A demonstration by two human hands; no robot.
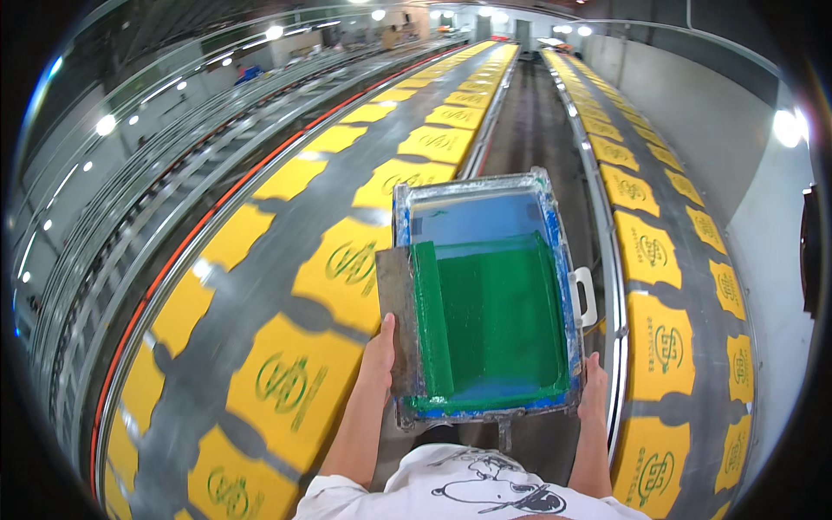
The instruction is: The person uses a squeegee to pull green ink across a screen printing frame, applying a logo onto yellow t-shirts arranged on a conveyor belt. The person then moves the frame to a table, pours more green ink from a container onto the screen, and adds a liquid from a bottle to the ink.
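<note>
The near edge of the screen frame (485,295) is partly covering both hands, so the fingers under it are not showing. The far end of the hall is too small and bright to make out.

The left hand (379,355) is reaching up from the lower edge, with the forearm straight and the thumb lying on top along the left side of the frame. It is closed around that side, near the grey squeegee (397,316) that is standing along the left inner edge; I cannot tell if the fingers are also pressing the squeegee. The right hand (594,386) is gripping the near right corner of the frame, just below a white handle (584,297).

The frame is being held in the aisle between 2 long tables (286,217), in front of the person's chest. Its long axis is running from near to far, and green ink (490,325) is covering the near part of the blue mesh. Yellow printed pieces (290,381) are lying in rows on both tables.
</note>
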